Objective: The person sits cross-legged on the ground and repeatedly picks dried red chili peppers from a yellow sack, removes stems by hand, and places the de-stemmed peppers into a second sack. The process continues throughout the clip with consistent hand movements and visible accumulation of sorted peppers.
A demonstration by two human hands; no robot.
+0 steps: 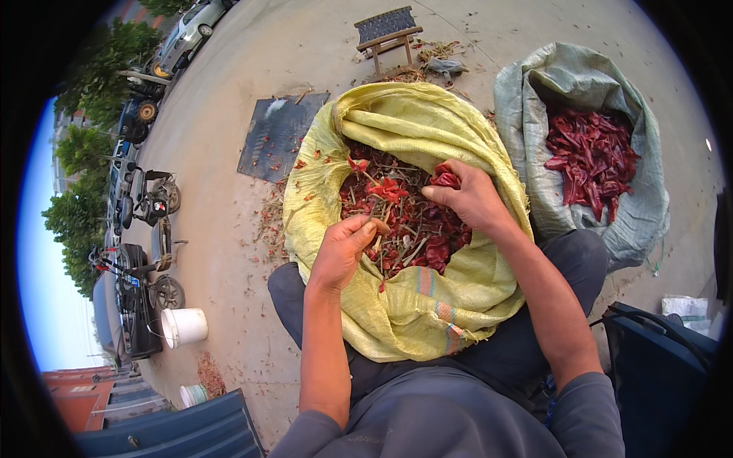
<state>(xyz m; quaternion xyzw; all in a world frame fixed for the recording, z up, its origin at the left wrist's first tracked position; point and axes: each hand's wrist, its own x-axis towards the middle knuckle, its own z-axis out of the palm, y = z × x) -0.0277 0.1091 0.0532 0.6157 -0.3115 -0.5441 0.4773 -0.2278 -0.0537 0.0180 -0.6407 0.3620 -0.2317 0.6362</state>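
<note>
Between my knees sits a yellow woven sack (pixel 320 338), its rim rolled outward. Dried red chili peppers (pixel 438 252) and loose stems fill its mouth. My left hand (pixel 343 252), above the sack's near left side, pinches thin dry stems between thumb and forefinger. Torn red pepper pieces (pixel 390 190) hang at the far ends of those stems. At the right of the opening, my right hand (pixel 472 194) holds a red dried pepper piece (pixel 445 176) between thumb and fingers. The undersides of my right fingers are hidden.
To the right stands a grey-green woven sack (pixel 572 86) with red chili peppers. Ahead are a low folding stool (pixel 386 34) and a grey glove (pixel 448 67). A dark mat (pixel 269 149), white bucket (pixel 184 327) and motorbike (pixel 163 197) lie leftward. A blue metal panel (pixel 647 366) is near right.
</note>
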